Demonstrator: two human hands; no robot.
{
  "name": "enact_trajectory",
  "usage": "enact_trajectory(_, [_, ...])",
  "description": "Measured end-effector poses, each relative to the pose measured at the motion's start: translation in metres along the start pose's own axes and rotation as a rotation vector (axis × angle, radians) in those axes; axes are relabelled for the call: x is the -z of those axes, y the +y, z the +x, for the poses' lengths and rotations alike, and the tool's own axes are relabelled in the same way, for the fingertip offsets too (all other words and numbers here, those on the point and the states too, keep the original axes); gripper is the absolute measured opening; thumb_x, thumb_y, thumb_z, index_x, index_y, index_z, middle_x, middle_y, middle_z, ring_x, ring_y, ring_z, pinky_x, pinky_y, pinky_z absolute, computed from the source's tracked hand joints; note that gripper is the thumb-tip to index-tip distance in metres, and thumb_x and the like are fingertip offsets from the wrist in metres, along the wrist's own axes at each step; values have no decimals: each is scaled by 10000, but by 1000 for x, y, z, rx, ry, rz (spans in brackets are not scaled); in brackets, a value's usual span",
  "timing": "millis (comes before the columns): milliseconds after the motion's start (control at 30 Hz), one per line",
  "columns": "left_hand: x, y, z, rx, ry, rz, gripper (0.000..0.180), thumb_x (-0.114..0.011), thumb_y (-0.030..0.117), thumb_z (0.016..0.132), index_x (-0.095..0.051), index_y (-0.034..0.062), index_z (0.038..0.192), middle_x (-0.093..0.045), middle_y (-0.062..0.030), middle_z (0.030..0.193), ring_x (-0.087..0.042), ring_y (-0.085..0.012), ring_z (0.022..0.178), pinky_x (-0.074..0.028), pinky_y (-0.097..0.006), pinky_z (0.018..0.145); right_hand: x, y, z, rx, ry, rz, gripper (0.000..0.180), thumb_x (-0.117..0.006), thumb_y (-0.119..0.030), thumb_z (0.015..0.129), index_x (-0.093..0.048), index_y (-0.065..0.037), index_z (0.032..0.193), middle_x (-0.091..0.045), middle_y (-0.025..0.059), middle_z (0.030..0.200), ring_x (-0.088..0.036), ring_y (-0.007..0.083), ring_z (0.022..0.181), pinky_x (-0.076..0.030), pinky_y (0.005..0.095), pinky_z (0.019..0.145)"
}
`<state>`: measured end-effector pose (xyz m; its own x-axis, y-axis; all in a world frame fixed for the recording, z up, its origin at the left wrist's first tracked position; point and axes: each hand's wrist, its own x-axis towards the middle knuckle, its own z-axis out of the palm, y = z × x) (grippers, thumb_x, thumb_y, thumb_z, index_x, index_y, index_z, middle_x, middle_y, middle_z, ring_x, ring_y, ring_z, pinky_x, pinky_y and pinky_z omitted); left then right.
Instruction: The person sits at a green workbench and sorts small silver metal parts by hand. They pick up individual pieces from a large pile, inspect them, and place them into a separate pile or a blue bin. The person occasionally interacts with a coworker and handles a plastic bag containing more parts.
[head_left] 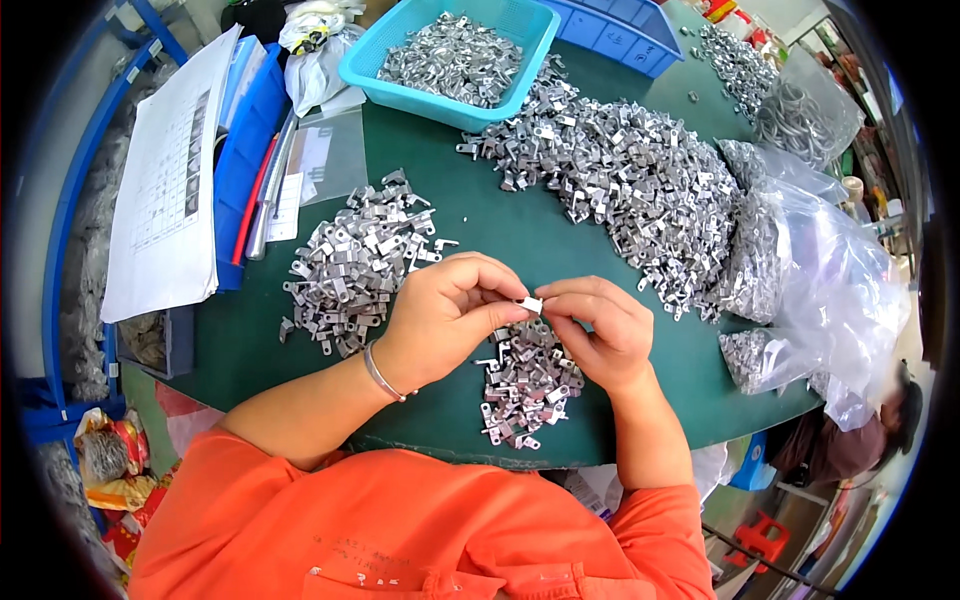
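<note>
Between my two hands, above the green table, is a small silvery metal bracket [532, 304]. My left hand [455, 310], with a bangle at its wrist, pinches one end of it. The fingertips of my right hand [602, 325] close on its other end. Below them lies a small heap of metal brackets [528, 385]. Left of my left hand spreads another heap of brackets [350, 265]. A far larger heap [640, 180] covers the table beyond my right hand.
A turquoise basket [357, 75] of small metal parts stands at the back, beside a blue bin [612, 42]. Clear plastic bags [815, 270] of parts lie at the right. A blue file holder [240, 180] with papers [160, 200] and pens stands left.
</note>
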<state>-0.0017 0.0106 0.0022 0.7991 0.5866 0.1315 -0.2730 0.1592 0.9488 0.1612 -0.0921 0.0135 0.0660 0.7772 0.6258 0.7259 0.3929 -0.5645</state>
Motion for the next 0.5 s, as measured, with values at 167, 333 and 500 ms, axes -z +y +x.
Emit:
enact_trajectory(167, [-2,5,2,-287,27,442,112,-691,-43,738,-630,3,819,-631,-82,863,-641,-166,782,-529,-250,664,1,2,0,-16,7,48,176,-673,76,678,-635,-16,823,-657,94,832,-637,213,694,-513,278,591])
enact_trajectory(333, [8,41,37,-759,173,961,152,-719,-39,676,-636,36,779,-636,-87,783,-630,-230,741,-510,-277,630,17,23,0,-26,180,-171,150,-650,84,703,-623,3,828,-649,106,820,-633,216,688,-508,274,590])
enact_trajectory(500, [62,74,120,-640,397,1240,122,-684,51,740,-651,11,851,-649,-121,956,-624,-266,887,-488,-336,797,26,37,-3,-319,304,-332,99,-628,54,741,-608,-16,808,-612,100,753,-597,242,650,-488,304,590])
